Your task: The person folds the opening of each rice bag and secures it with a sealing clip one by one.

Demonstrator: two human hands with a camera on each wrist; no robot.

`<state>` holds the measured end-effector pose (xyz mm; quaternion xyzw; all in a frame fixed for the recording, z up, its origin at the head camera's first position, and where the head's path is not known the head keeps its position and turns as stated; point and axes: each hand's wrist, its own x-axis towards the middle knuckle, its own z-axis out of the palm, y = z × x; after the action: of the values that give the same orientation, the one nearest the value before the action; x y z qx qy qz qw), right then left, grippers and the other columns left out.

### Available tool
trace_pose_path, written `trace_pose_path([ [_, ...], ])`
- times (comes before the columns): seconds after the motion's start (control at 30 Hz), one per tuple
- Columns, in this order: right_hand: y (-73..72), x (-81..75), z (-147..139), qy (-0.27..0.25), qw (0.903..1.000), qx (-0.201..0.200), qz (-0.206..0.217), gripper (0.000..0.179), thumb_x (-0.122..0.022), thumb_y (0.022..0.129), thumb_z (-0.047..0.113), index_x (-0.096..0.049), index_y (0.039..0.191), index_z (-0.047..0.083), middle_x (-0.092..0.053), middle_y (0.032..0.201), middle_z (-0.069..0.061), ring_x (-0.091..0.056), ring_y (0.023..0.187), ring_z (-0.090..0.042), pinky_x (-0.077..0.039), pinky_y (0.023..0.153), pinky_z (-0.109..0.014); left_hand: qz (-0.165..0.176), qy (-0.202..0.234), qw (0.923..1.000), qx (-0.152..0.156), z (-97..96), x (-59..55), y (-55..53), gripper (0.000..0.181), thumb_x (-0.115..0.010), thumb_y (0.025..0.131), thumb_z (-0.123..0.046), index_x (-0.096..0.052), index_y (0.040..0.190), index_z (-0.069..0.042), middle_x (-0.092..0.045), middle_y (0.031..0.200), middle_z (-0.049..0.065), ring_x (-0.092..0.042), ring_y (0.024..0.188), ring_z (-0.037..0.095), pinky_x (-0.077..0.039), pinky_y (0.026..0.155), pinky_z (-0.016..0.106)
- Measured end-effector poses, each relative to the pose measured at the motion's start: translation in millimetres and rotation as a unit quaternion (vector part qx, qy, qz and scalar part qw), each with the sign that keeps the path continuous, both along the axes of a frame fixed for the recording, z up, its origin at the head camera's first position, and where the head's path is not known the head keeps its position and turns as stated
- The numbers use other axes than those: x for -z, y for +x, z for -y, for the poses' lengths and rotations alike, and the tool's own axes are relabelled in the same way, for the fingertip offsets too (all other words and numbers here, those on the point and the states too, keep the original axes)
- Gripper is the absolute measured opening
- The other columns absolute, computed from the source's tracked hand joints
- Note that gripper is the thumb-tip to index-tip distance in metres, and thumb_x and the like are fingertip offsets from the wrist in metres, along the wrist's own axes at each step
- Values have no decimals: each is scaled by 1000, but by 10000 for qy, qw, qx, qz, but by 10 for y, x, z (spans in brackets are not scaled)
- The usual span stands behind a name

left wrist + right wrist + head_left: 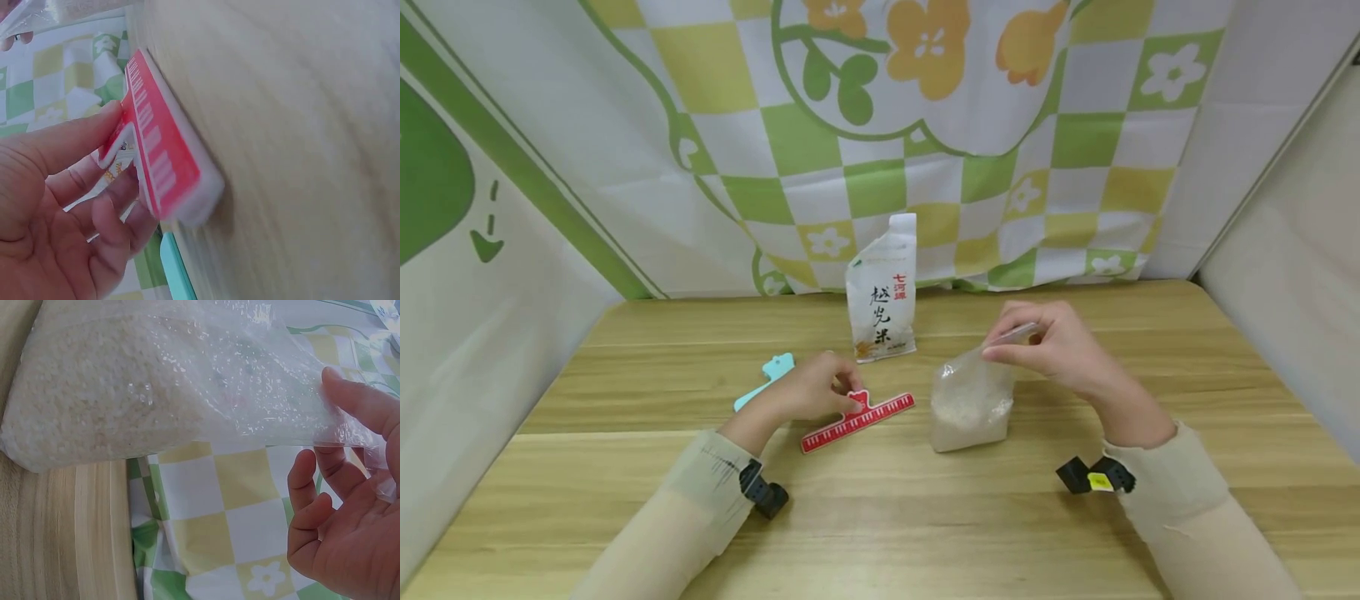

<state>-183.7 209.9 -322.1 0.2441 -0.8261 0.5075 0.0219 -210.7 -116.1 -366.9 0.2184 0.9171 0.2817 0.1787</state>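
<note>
My left hand (811, 385) pinches the tab of a red bag clip (859, 422) with a piano-key pattern, its long bar slanting close over the table. In the left wrist view the thumb lies on the clip's (164, 144) handle and the fingers curl behind it. My right hand (1060, 346) pinches the gathered top of a clear plastic bag of rice (972, 408). The bag's lower part, full of white grains (94, 394), stands on the table. Thumb and forefinger hold the film together in the right wrist view.
A light blue bag clip (758, 390) lies behind the left hand, partly hidden by it. A white paper rice packet (883, 300) with printed characters stands upright at the back of the wooden table (895, 517). Behind it hangs a checked green and yellow cloth (805, 142).
</note>
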Motion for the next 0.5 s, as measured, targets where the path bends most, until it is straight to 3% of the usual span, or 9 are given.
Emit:
trace_pose_path([
  [0.17, -3, 5, -15, 24, 10000, 13, 70, 5, -79, 84, 10, -76, 85, 6, -67, 80, 7, -56, 71, -10, -38, 50, -24, 263, -30, 9996, -135, -3, 9, -20, 29, -79, 85, -19, -68, 109, -7, -69, 98, 5, -61, 92, 18, -52, 83, 35],
  [0.33, -1, 7, -18, 62, 9999, 18, 98, 7, -79, 84, 13, -77, 85, 6, -67, 81, 6, -55, 71, -11, -37, 51, -25, 546, -191, 9981, -204, 3, -23, -5, 21, -76, 88, -20, -71, 104, -7, -68, 95, 3, -56, 86, 15, -48, 76, 30],
  [0.5, 3, -2, -6, 30, 10000, 13, 39, 7, -80, 83, 12, -77, 85, 6, -67, 80, 7, -55, 71, -10, -37, 51, -24, 551, 9, 9979, -326, 51, -38, 25, 25, -70, 93, -22, -64, 112, -7, -66, 117, 13, -60, 112, 28, -51, 94, 44],
])
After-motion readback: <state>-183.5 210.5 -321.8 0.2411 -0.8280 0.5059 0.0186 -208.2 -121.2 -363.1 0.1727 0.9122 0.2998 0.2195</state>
